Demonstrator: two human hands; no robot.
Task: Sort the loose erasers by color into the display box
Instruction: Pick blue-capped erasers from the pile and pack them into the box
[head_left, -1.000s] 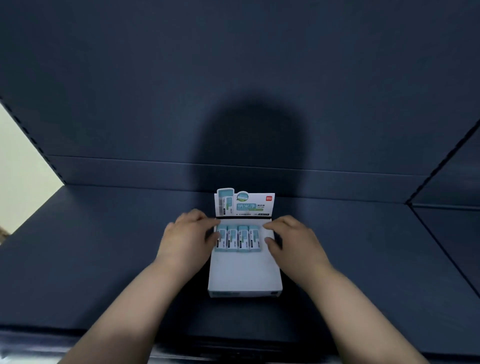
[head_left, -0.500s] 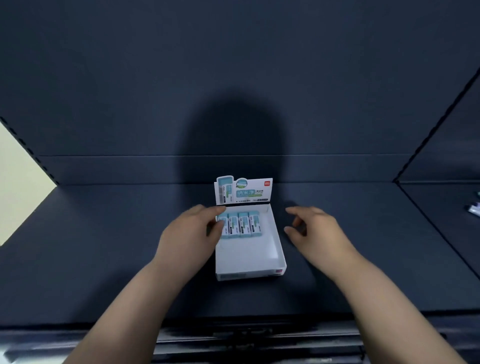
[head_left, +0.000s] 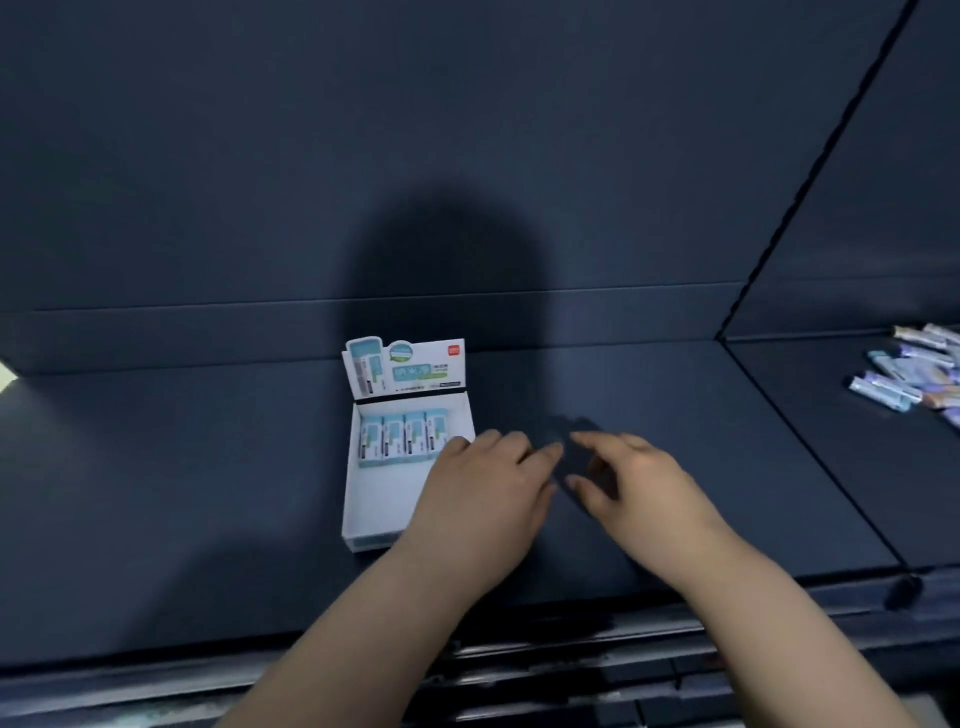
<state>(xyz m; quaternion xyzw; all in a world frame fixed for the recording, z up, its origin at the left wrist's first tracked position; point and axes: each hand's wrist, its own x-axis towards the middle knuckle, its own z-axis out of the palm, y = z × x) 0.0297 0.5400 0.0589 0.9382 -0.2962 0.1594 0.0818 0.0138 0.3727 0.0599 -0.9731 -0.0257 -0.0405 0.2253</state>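
Display box (head_left: 382, 501): a white open tray standing on the dark shelf (head_left: 182, 493), about midway along it and nearer the front edge than the back wall.
Header card (head_left: 405, 366): stands upright at the back edge of the box, printed in blue and white.
Blue erasers (head_left: 402, 440): four of them stand in one row against the back wall of the box, touching side by side. The floor of the box in front of them is bare.
Loose erasers (head_left: 914, 374): a jumbled heap of purple, blue and orange pieces on the next shelf panel (head_left: 857, 457), at its far right edge and well apart from the box.
Left hand (head_left: 483, 499): it hovers over the front right corner of the box, the fingers nearly straight, close together and pointing right. It holds nothing.
Right hand (head_left: 639, 488): it is just beside the left hand, over bare shelf to the right of the box. The fingers are loosely curved, thumb and forefinger apart, with nothing between them.
Done so far: one color row appears to be filled at the back of the box.
Left to do: most of the task, judging by the size of the heap and the bare box floor.
Step in hand: probably a reach right toward the heap.
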